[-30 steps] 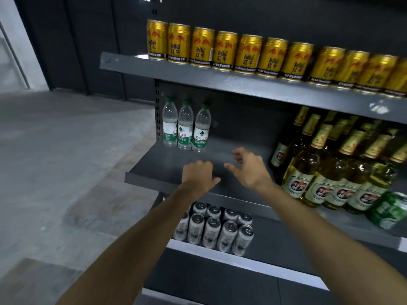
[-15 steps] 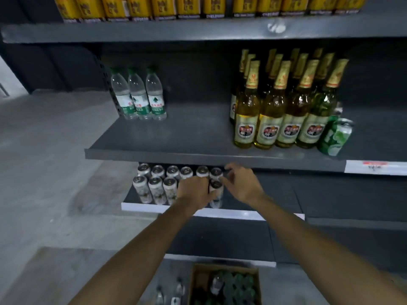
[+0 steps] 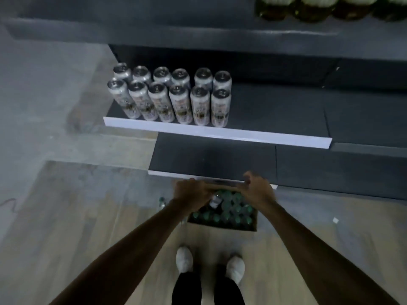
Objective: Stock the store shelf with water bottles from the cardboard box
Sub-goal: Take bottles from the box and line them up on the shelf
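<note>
Cardboard box (image 3: 250,224) on the wooden floor, directly below both hands, just ahead of white shoes (image 3: 184,258). Open top, packed with water bottles (image 3: 229,209) standing upright, green caps up. Long axis of each bottle vertical, so pointing roughly toward the camera; only caps and shoulders on view. One bottle near the box's left rear seems tilted, white label showing; blur prevents certainty.

Left hand (image 3: 191,193) over the left rear corner of the box, fingers curled down. Gripping the rim, a flap, or nothing: cannot tell. Right hand (image 3: 258,192) over the right rear corner, fingers and thumb curled, apparently pinching the far edge of the cardboard; contact likely but smeared by motion blur. No bottle clearly in either hand.

Key relation: bottles lie below and slightly nearward of both hands, between the two wrists. Neither hand plainly nearer; the tilted bottle sits closer to the left one. Judged next step: straight downward reach, grasp around a neck or shoulder, vertical lift clear of neighbours.

Destination well up and forward: only the front edge of that upper shelf (image 3: 154,34) visible at top, beer bottles (image 3: 308,7) at its right. Silver cans (image 3: 171,95) on the lower shelf between. One stray bottle (image 3: 161,202) on the floor left of the box.
</note>
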Tool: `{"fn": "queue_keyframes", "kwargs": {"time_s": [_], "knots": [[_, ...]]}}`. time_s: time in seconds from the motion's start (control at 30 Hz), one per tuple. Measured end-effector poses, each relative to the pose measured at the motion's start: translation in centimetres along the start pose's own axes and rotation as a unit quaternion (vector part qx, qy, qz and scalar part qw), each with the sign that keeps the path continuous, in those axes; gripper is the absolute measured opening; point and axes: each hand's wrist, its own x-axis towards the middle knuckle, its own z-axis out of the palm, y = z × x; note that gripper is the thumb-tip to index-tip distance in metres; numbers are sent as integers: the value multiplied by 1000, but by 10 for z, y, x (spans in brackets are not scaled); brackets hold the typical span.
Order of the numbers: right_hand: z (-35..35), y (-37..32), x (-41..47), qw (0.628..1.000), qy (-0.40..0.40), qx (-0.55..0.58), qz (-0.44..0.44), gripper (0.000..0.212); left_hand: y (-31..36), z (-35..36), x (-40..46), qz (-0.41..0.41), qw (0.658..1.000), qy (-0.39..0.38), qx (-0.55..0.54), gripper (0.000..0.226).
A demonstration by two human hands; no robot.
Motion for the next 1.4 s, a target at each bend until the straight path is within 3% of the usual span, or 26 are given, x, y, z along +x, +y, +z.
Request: {"fn": "queue_keyframes", "kwargs": {"time_s": [0.47,0.7,0.97,1.1,1.3,1.4], "knots": [[186,121,85,999,-22,-15,40,45,-9,250,83,-12,994,-76,-77,46],[260,174,144,997,-56,-14,52,42,-10,348,125,-51,992,-52,-103,44],[317,219,217,998,-43,-29,39,42,-9,425,195,-56,985,-13,-164,41],[343,230,251,997,5,-70,-13,42,-9,465,243,-90,974,-62,-198,51],[370,240,281,979,91,-148,-109,35,-8,515,303,-80,967,-115,-213,89],[376,246,289,972,119,-152,-134,32,-6,536,321,-54,968,-120,-212,92]]}}
